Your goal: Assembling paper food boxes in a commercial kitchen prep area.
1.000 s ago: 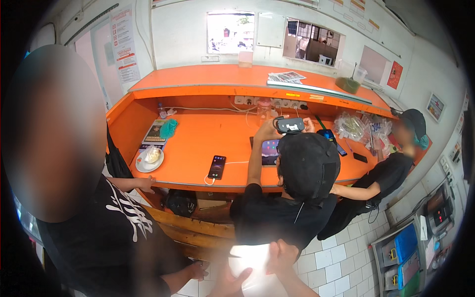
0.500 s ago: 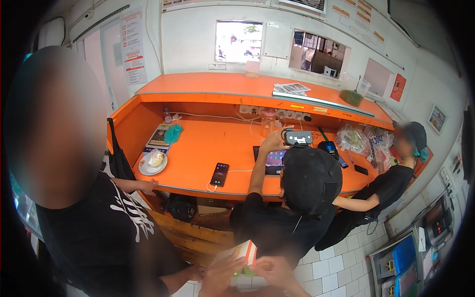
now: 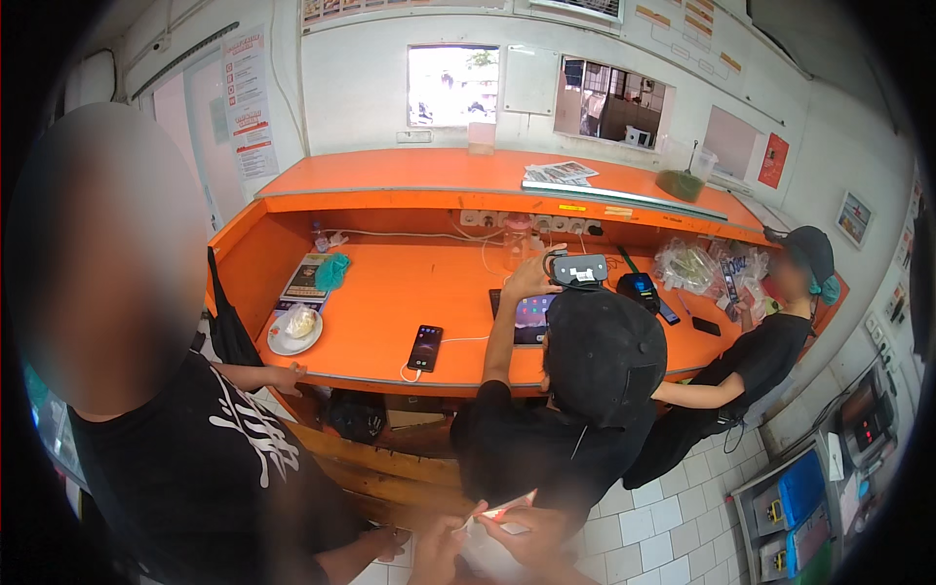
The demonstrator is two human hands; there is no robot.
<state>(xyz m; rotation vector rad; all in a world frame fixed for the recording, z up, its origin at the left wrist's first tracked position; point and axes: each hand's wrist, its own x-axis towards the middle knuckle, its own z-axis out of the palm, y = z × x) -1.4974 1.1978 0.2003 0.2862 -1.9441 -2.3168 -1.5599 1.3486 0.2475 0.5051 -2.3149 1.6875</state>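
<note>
At the bottom centre I hold a small, light paper box point(image 3: 515, 506) with red on its upper part. It is tilted, and my fingers cover much of it. My left hand point(image 3: 439, 548) pinches its left side with thumb and fingers. My right hand point(image 3: 531, 538) grips the other side, fingers bent over the top near the red part. The lower part of the box is pale and blurred. Just beyond my hands is the back of a seated person in a black cap point(image 3: 604, 356).
An orange counter point(image 3: 390, 292) spans the far side, bearing a phone point(image 3: 425, 348), a plate point(image 3: 277, 341) with a wrapped item, a tablet point(image 3: 534, 320) and plastic bags point(image 3: 682, 265). A person in black point(image 3: 175, 439) stands close at left; another point(image 3: 770, 341) is at right. A wooden bench point(image 3: 390, 473) is ahead.
The box has turned and tilted in my hands, so its red-and-white edge shows less. My right hand has moved over its top. The whole view has shifted slightly.
</note>
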